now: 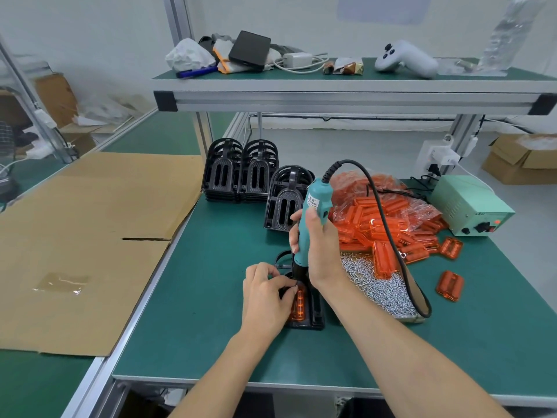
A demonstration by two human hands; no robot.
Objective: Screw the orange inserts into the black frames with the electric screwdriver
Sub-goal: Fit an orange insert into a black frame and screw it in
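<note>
The right hand (316,245) is wrapped around the teal electric screwdriver (312,218), holding it upright with its dark nose coming down onto the black plastic frame (310,312) lying flat on the green work mat (211,297). Seated in that frame is a translucent orange insert (298,303) — only part of it shows past the fingers. The left hand (265,294) rests on the frame's near-left side, fingertips pinched in close right beside the bit; a tiny bright speck there may be a screw, though it is too small to be sure.

The risks, as I read it: those left fingertips sit very near the tip, so a slip off the screw head could catch them or gouge the orange plastic. If the driver leans, the screw may go in crooked and strip or crack the frame. The black power cord (382,212) loops over the bagged heap of orange inserts (388,212) and the pile of small silver screws (379,288) — a tug could drag it and scatter them.
</note>
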